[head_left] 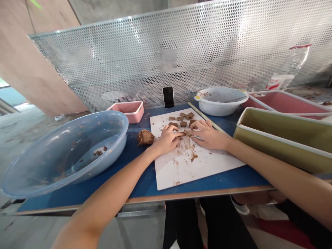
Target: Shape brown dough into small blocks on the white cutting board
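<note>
On a white board (168,173), my left hand (168,139) and my right hand (206,135) meet with their fingertips at a small piece of brown clay (184,133). The fingers of both hands are closed on it and cover most of it. Just beyond the fingers lie several short brown clay blocks (183,123), with more pieces (187,116) farther back. Brown crumbs and smears (193,157) mark the board on my side of the hands. A large rough brown lump (145,137) rests on the blue table, left of the board near my left wrist.
A big blue basin (103,166) stands at the left, a pink tray (138,114) behind it. A phone (168,97) leans on the perforated metal screen (116,62). A pale stick (207,117), white basin (220,107), olive trough (272,148) and bottle (285,74) are at the right.
</note>
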The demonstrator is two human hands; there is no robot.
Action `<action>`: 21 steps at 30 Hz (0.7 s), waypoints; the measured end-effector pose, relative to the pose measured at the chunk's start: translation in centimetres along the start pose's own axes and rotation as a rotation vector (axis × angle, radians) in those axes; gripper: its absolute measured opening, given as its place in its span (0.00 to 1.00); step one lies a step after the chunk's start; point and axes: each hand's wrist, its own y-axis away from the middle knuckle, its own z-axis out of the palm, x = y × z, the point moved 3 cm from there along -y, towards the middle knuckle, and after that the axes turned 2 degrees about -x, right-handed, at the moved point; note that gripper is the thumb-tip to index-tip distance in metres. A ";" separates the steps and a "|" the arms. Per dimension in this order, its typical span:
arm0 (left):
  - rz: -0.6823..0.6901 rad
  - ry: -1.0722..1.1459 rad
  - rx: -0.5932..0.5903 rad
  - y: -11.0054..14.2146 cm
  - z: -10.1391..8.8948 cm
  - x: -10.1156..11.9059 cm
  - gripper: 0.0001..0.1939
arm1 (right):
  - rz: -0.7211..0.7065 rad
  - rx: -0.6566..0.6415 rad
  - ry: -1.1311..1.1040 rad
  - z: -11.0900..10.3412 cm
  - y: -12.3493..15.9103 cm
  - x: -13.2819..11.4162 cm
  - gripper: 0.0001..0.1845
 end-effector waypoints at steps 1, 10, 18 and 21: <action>-0.001 0.002 0.003 0.0 0.0 0.0 0.24 | -0.001 -0.001 -0.004 0.0 0.0 0.0 0.26; 0.005 0.005 0.010 0.0 0.1 0.0 0.24 | 0.011 0.010 -0.042 0.2 0.0 0.3 0.26; 0.007 0.003 0.009 0.0 0.2 -0.2 0.22 | 0.082 0.032 -0.130 0.5 0.0 0.7 0.24; 0.023 -0.002 0.024 0.1 0.1 -0.3 0.21 | 0.117 0.042 -0.122 0.8 0.0 1.1 0.23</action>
